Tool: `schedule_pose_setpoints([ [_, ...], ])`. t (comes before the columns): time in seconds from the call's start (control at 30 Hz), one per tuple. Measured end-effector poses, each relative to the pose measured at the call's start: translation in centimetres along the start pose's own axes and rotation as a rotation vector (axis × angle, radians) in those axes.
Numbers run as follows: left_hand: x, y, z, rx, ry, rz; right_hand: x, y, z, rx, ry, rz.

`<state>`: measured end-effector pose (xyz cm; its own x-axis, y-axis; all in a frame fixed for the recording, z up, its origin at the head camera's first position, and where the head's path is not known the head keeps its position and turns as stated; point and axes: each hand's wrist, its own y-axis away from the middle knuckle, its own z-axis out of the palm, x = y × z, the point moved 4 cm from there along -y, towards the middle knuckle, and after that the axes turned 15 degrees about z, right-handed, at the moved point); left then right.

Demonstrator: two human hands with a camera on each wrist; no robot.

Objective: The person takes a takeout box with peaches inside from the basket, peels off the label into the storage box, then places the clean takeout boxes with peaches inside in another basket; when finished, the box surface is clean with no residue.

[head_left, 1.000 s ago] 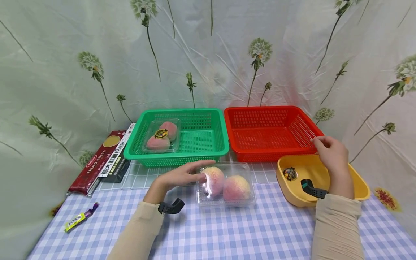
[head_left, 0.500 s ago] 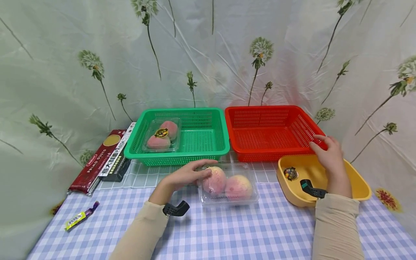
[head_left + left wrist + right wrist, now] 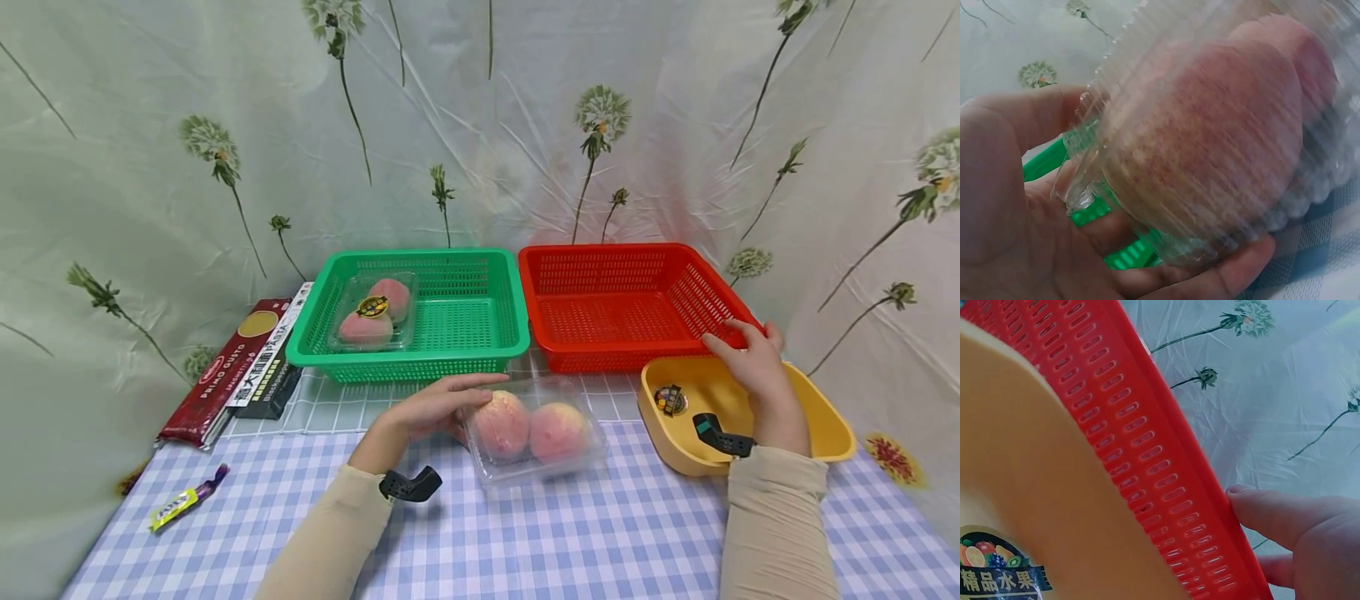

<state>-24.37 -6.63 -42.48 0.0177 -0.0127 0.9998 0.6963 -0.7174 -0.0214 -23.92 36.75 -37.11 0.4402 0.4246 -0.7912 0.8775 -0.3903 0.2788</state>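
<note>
A clear plastic fruit box (image 3: 517, 478) with two pink-yellow peaches (image 3: 500, 426) is tilted over the checked cloth. My left hand (image 3: 420, 412) grips its left end. In the left wrist view the thumb lies along one side of the box (image 3: 1210, 125) and the fingers reach beneath it. To the right, my right hand (image 3: 759, 375) is above the yellow tub (image 3: 667, 446), its fingers loosely bent and holding nothing. Fingertips are right at the rim of the red basket (image 3: 1166, 419) in the right wrist view.
A green basket (image 3: 405, 362) at the back holds another box of peaches (image 3: 372, 312). A round fruit sticker (image 3: 671, 401) is in the yellow tub. Pasta packs (image 3: 232, 367) lie at left, with a purple-and-yellow wrapped sweet (image 3: 187, 500) nearer. A flowered curtain (image 3: 487, 125) hangs behind.
My left hand has moved onto the end of the fruit box, which has shifted right and tilted. The right hand has shifted slightly left and lower, and its fingers have spread.
</note>
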Motion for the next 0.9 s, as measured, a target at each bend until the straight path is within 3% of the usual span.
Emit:
schedule_pose_setpoints([
  [0.47, 1.1, -0.4, 1.0, 0.05, -0.071, 0.054, 0.2, -0.1, 0.1, -0.014, -0.031, 0.018],
  [0.67, 2.5, -0.2, 1.3, 0.118, -0.036, 0.1, 0.2, -0.1, 0.1, -0.012, -0.034, 0.016],
  [0.9, 4.2, -0.3, 1.4, 0.226, 0.071, 0.143, 0.4, -0.2, -0.1, -0.015, -0.038, 0.011],
])
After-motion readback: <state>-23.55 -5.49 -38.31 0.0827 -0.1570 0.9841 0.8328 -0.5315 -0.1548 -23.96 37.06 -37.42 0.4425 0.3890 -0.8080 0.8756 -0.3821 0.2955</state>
